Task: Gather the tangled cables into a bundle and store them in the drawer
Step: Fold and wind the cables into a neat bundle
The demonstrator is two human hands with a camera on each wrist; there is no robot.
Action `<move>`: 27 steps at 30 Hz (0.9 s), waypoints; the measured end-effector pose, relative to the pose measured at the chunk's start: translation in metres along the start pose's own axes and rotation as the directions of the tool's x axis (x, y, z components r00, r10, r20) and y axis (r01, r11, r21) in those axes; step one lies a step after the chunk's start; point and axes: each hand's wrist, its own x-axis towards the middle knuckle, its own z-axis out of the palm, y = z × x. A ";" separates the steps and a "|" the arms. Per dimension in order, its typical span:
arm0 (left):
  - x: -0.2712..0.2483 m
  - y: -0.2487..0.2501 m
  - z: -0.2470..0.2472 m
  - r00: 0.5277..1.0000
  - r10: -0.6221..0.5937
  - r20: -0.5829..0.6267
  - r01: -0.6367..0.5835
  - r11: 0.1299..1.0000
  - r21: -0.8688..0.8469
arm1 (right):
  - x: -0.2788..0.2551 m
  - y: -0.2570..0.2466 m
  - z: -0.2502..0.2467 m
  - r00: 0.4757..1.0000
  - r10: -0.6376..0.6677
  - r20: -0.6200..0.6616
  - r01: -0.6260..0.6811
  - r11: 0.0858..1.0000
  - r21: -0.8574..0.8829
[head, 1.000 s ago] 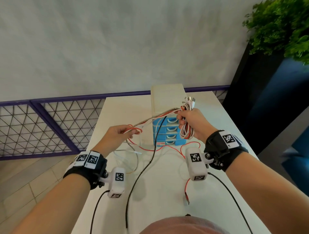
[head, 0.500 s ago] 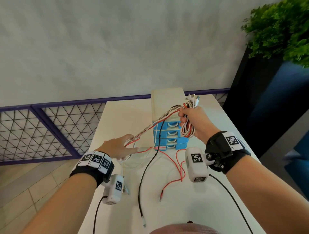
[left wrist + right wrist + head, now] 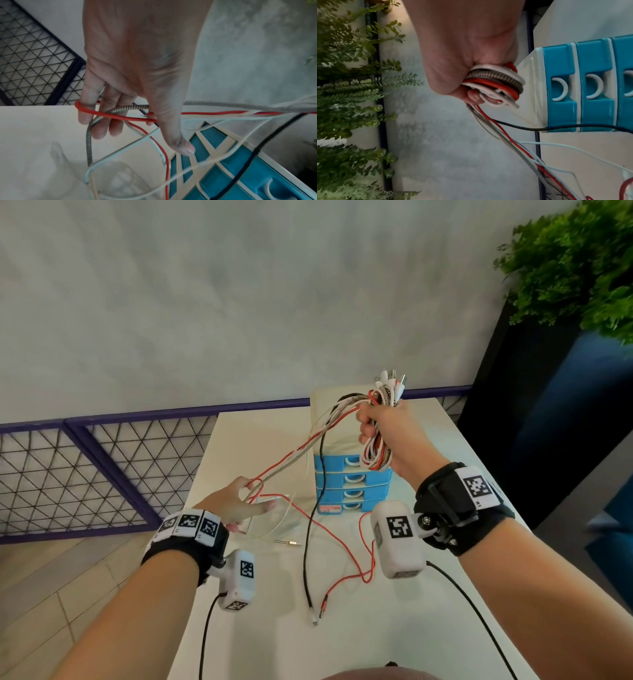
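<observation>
Coiling the loose lengths into the bundle [image 3: 375, 445] is the step we judge to be in hand, and to do it well we should keep the strands lightly taut between our 2 hands, so each new loop lies flat on the last one instead of knotting. We would feed 1 even loop at a time and watch the free ends on the worktop [image 3: 260, 440], since the plugs could snag on the drawer unit [image 3: 349, 474] as they drag.

Our right hand [image 3: 383, 426] is raised above the far right part of the worktop, in front of the drawer unit's top, fist closed tight round the coiled bundle with the plugs sticking up out of it. Our left hand [image 3: 236, 501] sits lower, near the left edge, palm down, fingers [image 3: 101, 121] only loosely bent; the red cable [image 3: 109, 115] loops over them and the metal-sheathed cable [image 3: 91, 135] passes between them. It guides more than it grips.

The black cable [image 3: 310, 529] and a red tail trail toward the near edge. All 4 drawers look closed, so 1 must be opened before storing.
</observation>
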 end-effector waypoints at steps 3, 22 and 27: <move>0.002 -0.010 -0.006 0.999 -0.041 0.005 0.041 0.999 -0.004 | 0.001 -0.007 -0.002 0.998 -0.028 -0.051 0.030 0.999 0.022; 0.014 -0.061 -0.001 0.955 -0.287 0.078 0.294 0.951 -0.098 | -0.005 -0.036 0.001 0.979 -0.196 -0.050 0.202 0.938 0.282; 0.017 -0.071 0.004 0.947 -0.310 0.085 0.303 0.772 -0.558 | -0.004 -0.034 -0.004 0.981 -0.185 -0.064 0.196 0.941 0.274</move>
